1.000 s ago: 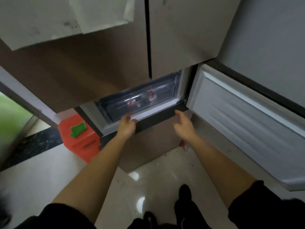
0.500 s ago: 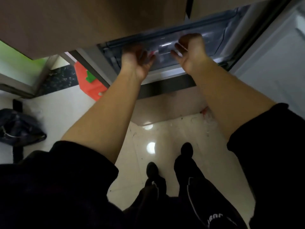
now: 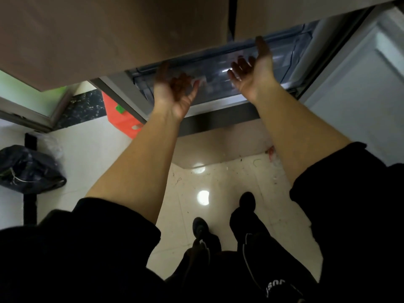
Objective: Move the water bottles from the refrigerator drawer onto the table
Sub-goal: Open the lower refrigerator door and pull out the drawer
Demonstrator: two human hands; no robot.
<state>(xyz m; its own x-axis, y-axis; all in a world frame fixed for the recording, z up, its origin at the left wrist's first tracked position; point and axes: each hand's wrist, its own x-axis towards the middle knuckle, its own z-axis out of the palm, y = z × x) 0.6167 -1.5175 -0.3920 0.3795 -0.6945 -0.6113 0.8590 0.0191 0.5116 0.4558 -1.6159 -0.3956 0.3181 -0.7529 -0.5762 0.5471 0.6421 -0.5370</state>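
The clear plastic refrigerator drawer [image 3: 218, 68] sits in the open compartment under the brown upper doors. Its front is blurred, and only a pale smudge of a water bottle [image 3: 202, 79] shows through it. My left hand [image 3: 175, 92] is held palm up in front of the drawer's left part, fingers apart and slightly curled. My right hand [image 3: 253, 71] is palm up at the drawer's right part, with its fingers spread. Neither hand holds anything. I cannot tell whether the fingertips touch the drawer front.
The compartment's white-lined door [image 3: 360, 84] stands swung open on the right. The brown upper fridge doors [image 3: 109, 36] hang above the hands. An orange-red object [image 3: 122, 121] stands left of the fridge. A black bag [image 3: 28, 169] lies on the glossy tile floor, my feet [image 3: 247, 202] below.
The view has tipped further down and closer. Both hands came up from the ledge below the drawer to its front and have turned palm up with the fingers spreading.
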